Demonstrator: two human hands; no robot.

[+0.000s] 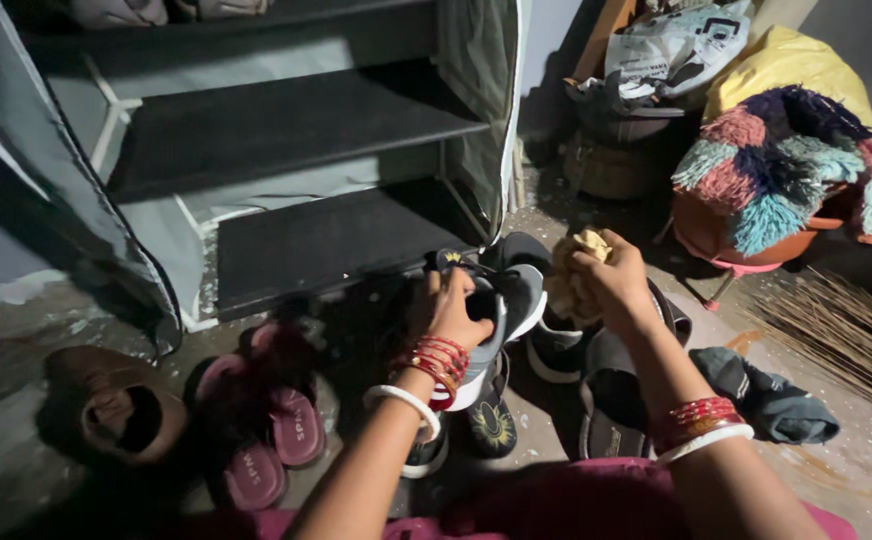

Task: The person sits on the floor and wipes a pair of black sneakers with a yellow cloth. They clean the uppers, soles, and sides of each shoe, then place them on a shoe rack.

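My left hand grips a grey and white sports shoe by its opening and holds it up, toe pointing right. My right hand is closed on a crumpled pale yellow cloth that presses against the shoe's toe end. Both wrists carry red and white bangles. Below the held shoe lie several dark shoes, among them a black shoe with a yellow flower print.
An open fabric shoe rack with dark shelves stands ahead. Pink sandals and a brown shoe lie at the left. A grey cloth, a broom, a fluffy multicoloured cover on an orange stool and bags sit at the right.
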